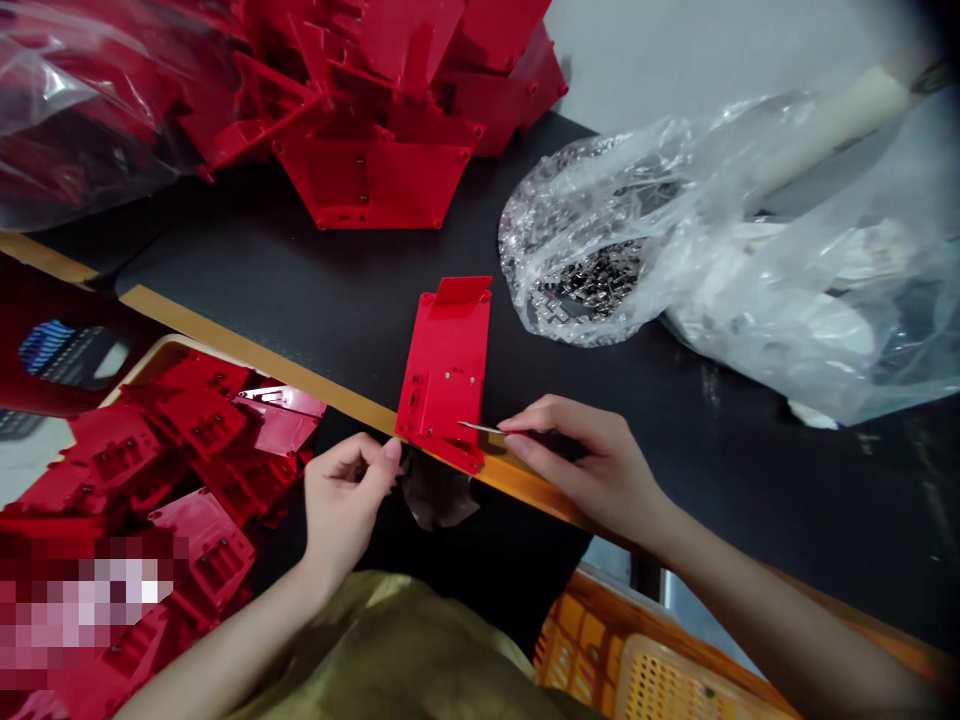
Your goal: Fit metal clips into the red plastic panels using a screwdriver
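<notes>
A red plastic housing point(448, 350) lies at the table's front edge, with a raised flap at its far end and small metal pieces on its face. My right hand point(577, 445) is closed around a thin pointed metal tool point(481, 427), whose tip is over the near part of the housing. Whether the tip touches it, I cannot tell. At the housing's near left corner is my left hand point(349, 490), its thumb and curled forefinger pressed together. What those fingers hold, if anything, is hidden.
A clear plastic bag point(540, 235) of small metal pieces lies at right, beside another bag point(810, 310) with white contents. Red housings point(375, 180) are piled at the back. More fill a bin point(154, 350) at left. Yellow baskets point(667, 680) stand below the table edge.
</notes>
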`<state>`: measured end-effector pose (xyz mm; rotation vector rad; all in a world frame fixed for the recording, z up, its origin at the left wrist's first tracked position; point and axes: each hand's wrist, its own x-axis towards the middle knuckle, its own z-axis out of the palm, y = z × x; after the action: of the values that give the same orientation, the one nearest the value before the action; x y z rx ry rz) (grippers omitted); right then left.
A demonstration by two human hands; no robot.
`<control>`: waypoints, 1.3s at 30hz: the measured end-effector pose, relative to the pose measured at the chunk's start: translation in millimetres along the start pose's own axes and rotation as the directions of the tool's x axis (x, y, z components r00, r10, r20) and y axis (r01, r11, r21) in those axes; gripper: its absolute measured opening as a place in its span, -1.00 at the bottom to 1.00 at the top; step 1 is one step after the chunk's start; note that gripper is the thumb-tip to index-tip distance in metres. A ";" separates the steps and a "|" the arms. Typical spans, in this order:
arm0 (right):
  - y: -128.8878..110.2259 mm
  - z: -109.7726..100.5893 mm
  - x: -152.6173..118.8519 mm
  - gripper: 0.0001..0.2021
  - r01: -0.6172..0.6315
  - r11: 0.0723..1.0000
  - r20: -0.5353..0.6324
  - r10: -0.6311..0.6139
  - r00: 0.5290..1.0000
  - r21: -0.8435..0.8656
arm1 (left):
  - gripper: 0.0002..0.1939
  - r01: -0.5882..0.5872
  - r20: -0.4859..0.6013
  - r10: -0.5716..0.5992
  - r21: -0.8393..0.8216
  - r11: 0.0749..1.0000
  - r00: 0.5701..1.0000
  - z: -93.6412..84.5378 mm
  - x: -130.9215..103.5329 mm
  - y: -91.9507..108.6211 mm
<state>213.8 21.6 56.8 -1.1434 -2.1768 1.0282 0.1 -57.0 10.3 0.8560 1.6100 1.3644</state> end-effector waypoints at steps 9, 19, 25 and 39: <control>-5.5 6.8 17.0 -0.92 0.038 0.998 0.075 -0.041 0.996 0.043 | -0.61 -0.848 0.195 0.848 0.324 0.418 0.493 -13.4 34.0 -4.8; -4.4 -7.7 9.4 -0.90 -0.127 0.991 0.045 0.126 0.991 0.034 | -0.73 -0.830 0.495 0.667 0.311 0.463 0.557 -23.1 53.2 -9.9; 4.0 -12.5 -3.1 -0.97 0.076 0.997 0.050 -0.075 0.996 -0.025 | -0.65 -0.920 0.583 0.727 0.104 0.378 0.364 -21.6 57.2 11.1; 17.5 1.2 -4.1 -0.89 0.300 0.908 0.018 -0.309 0.951 -0.291 | -0.74 -0.838 0.830 0.383 0.170 0.518 0.405 1.4 81.8 71.3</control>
<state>223.7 24.2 41.9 -0.8856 -2.4426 0.5670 -34.0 29.2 66.8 2.3033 1.0095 0.7261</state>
